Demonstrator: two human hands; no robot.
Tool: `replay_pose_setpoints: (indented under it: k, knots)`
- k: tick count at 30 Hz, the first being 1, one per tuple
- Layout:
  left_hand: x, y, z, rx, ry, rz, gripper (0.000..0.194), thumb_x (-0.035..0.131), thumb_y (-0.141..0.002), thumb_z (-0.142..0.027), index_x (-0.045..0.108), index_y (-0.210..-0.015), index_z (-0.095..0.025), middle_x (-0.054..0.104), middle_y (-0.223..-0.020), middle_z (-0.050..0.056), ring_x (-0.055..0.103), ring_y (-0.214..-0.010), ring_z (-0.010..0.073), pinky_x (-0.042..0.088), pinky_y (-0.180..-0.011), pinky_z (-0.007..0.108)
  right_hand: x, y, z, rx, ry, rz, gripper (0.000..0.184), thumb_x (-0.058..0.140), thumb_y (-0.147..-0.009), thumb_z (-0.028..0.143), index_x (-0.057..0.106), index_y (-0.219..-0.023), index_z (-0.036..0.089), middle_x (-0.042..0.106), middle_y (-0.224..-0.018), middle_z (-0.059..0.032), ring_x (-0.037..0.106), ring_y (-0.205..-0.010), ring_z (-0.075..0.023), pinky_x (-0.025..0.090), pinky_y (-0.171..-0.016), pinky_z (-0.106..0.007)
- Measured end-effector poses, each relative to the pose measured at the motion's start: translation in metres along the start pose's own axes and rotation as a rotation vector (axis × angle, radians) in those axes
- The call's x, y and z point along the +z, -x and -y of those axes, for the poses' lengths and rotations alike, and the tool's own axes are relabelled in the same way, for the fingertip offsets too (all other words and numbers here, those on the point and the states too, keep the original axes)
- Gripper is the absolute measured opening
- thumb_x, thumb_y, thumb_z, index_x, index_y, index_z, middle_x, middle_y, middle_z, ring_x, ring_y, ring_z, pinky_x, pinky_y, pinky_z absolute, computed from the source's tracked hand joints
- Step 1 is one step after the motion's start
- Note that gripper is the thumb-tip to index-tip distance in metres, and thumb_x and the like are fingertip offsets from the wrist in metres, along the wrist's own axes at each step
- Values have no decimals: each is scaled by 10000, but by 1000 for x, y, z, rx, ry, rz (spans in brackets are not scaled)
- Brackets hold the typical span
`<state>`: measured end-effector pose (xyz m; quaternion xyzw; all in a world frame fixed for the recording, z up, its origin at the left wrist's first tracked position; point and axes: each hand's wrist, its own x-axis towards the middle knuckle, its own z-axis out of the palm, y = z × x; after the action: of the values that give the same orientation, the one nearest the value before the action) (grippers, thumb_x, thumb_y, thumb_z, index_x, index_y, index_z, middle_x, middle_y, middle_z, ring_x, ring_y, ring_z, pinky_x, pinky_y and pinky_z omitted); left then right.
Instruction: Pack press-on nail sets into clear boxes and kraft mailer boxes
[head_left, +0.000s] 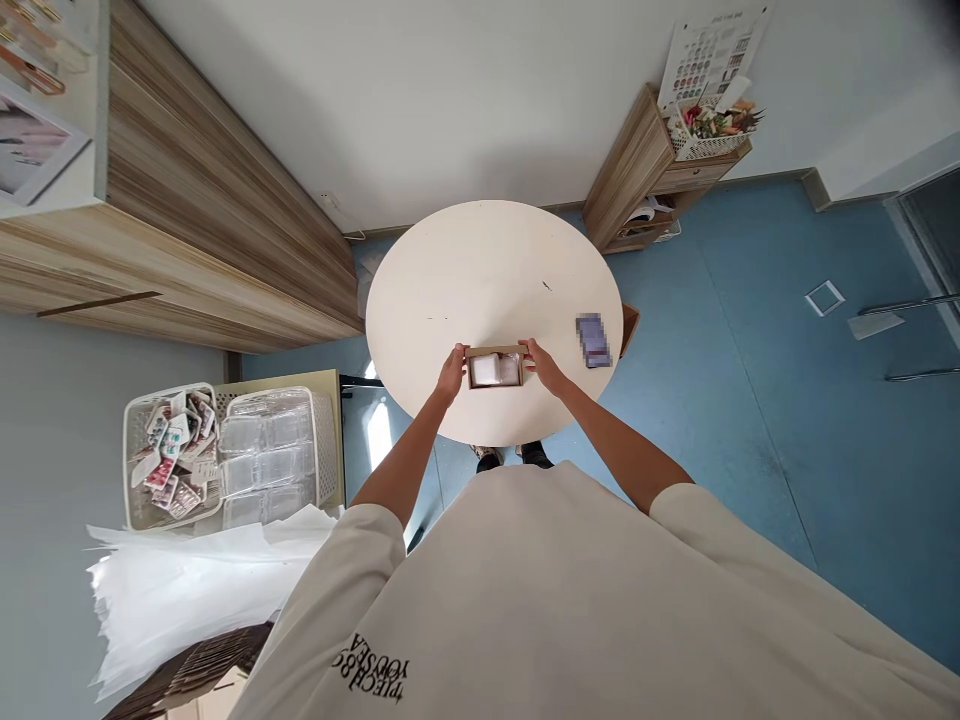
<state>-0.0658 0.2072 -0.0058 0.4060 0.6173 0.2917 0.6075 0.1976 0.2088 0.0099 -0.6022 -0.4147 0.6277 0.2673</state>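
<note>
A small brown cardboard box (495, 351), its top uncovered, is on the near half of the round white table (480, 260). Inside it lie a white wrapped packet (486, 369) and a paler, clear-looking one (510, 371); what they contain cannot be made out. My left hand (451, 372) grips the box at its left end, near the upper corner. At the opposite end, my right hand (545, 365) holds the upper right corner with bent fingers. A blurred purple item (594, 341) lies on the table to the right of my right hand.
To the left stand a white basket of small packets (135, 450) and a basket of clear plastic boxes (266, 440), with white sheets (195, 575) nearer me. A wooden cabinet (247, 200) rises at the left. A small cabinet (637, 160) carries a basket of artificial-looking flowers (712, 148).
</note>
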Motion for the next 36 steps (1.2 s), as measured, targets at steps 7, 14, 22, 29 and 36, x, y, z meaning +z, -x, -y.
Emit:
replay_pose_setpoints:
  k: [7,14,22,29,36]
  knots:
    - [-2,18,14,32,-121,-47,507,453,-1052,-623,668,-1347,-272,669,-1422,94,575,-1359,296,473,-1141,451,9,13,-24,-27,140,-67,652,557,-983,654,586,-1535,308,549,-1615,-53,504,-1480,-256,422,-1231,-427]
    - [-2,23,12,2,-67,-16,491,468,-1052,-538,653,-1415,-264,633,-1503,99,577,-1382,286,533,-1077,429,11,12,-19,-23,147,-74,702,514,-1011,655,510,-1604,281,578,-1581,-67,526,-1456,-254,410,-1239,-431]
    - [3,19,19,10,-111,2,500,549,-1029,-527,639,-1452,-276,663,-1476,98,598,-1375,304,492,-1140,475,13,11,-15,-21,179,-79,670,502,-1028,617,493,-1608,282,498,-1656,-67,464,-1513,-270,389,-1258,-451]
    - [5,24,44,35,-220,-16,534,663,-966,-410,582,-1477,-278,618,-1533,124,578,-1413,319,512,-1103,467,17,13,-38,-64,318,-89,668,608,-968,435,481,-1600,258,452,-1670,-115,461,-1509,-286,443,-1222,-464]
    - [17,29,59,-170,-242,-101,598,728,-937,-451,538,-1471,-262,622,-1495,162,683,-1242,297,567,-929,397,22,16,-60,80,379,-154,674,629,-927,403,485,-1566,244,544,-1550,-149,673,-1201,-262,573,-1020,-427]
